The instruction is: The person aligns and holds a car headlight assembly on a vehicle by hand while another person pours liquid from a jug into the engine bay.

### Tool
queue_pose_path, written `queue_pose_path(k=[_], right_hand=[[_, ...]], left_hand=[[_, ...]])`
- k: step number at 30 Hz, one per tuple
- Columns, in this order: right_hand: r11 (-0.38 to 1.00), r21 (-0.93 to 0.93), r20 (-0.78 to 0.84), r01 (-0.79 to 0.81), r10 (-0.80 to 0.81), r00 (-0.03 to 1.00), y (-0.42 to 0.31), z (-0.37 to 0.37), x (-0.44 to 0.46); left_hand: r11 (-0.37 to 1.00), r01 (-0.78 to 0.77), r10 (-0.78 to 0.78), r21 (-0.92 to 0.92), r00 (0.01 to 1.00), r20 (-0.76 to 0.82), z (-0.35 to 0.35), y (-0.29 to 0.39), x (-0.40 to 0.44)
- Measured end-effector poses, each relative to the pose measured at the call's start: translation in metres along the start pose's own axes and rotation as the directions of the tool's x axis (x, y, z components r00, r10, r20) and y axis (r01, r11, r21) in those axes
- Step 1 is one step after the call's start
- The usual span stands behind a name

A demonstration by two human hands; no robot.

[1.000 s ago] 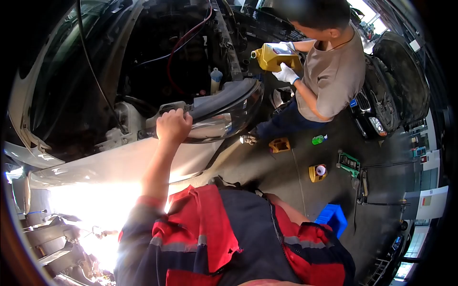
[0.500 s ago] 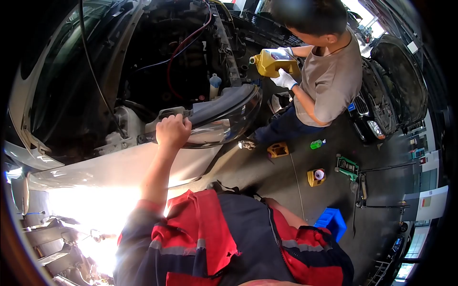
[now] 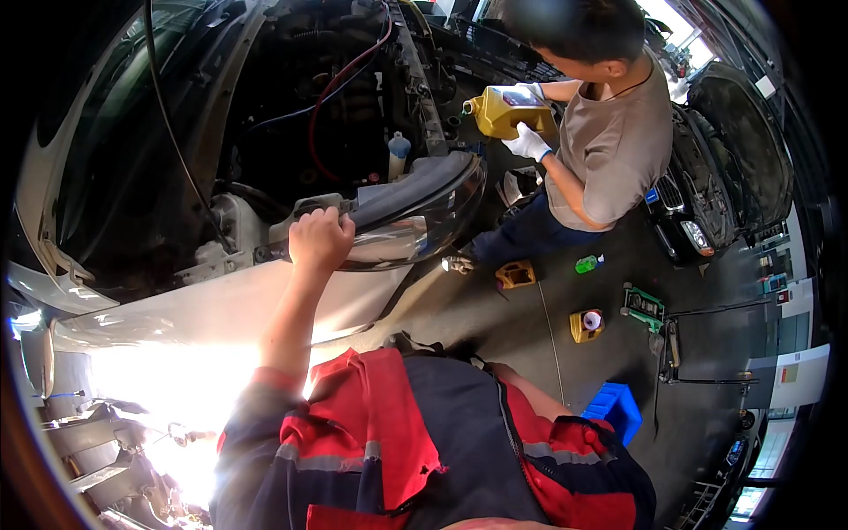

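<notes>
My left hand [image 3: 321,239] rests on the car's front corner, its fingers curled over the upper edge of the headlight [image 3: 397,237] beside the fender [image 3: 238,305]. Past my knuckles lies the open engine bay [image 3: 300,132], dark inside, with a red hose [image 3: 329,93] and a small translucent bottle with a bluish cap [image 3: 399,150]. Part of my right forearm [image 3: 530,389] shows beside my jacket, but the right hand itself is out of sight.
A co-worker [image 3: 609,146] in white gloves tilts a yellow jug [image 3: 512,113] beside the car's front. On the floor are two more jugs [image 3: 516,275] [image 3: 586,327], a green bottle [image 3: 588,263], a green floor jack [image 3: 643,306] and a blue bin [image 3: 613,412]. Another car [image 3: 693,203] stands beyond.
The co-worker's gloved hand and the jug have shifted up very slightly. My left hand stays on the same edge.
</notes>
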State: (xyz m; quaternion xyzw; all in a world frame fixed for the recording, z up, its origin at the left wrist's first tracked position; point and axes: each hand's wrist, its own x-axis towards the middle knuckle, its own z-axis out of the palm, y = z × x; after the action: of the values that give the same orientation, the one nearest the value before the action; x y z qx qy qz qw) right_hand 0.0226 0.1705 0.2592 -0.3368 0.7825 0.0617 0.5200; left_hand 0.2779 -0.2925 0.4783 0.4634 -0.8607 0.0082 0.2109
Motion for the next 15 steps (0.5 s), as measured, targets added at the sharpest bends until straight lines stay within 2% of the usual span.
queue_pose_path(k=[8, 11, 15], right_hand=[[1.0, -0.008, 0.002, 0.016, -0.016, 1.0, -0.01, -0.007, -0.01], [0.994, 0.107, 0.029, -0.03, 0.027, 0.999, -0.004, -0.001, 0.001], [0.995, 0.102, -0.012, -0.011, 0.013, 1.0, -0.001, 0.002, 0.002]], left_hand=[[1.0, 0.013, -0.013, -0.009, 1.0, 0.021, -0.003, 0.002, 0.001], [1.0, 0.008, -0.008, -0.021, 1.0, 0.02, -0.001, 0.0, 0.0], [1.0, 0.012, -0.011, -0.018, 1.0, 0.025, -0.002, 0.001, 0.0]])
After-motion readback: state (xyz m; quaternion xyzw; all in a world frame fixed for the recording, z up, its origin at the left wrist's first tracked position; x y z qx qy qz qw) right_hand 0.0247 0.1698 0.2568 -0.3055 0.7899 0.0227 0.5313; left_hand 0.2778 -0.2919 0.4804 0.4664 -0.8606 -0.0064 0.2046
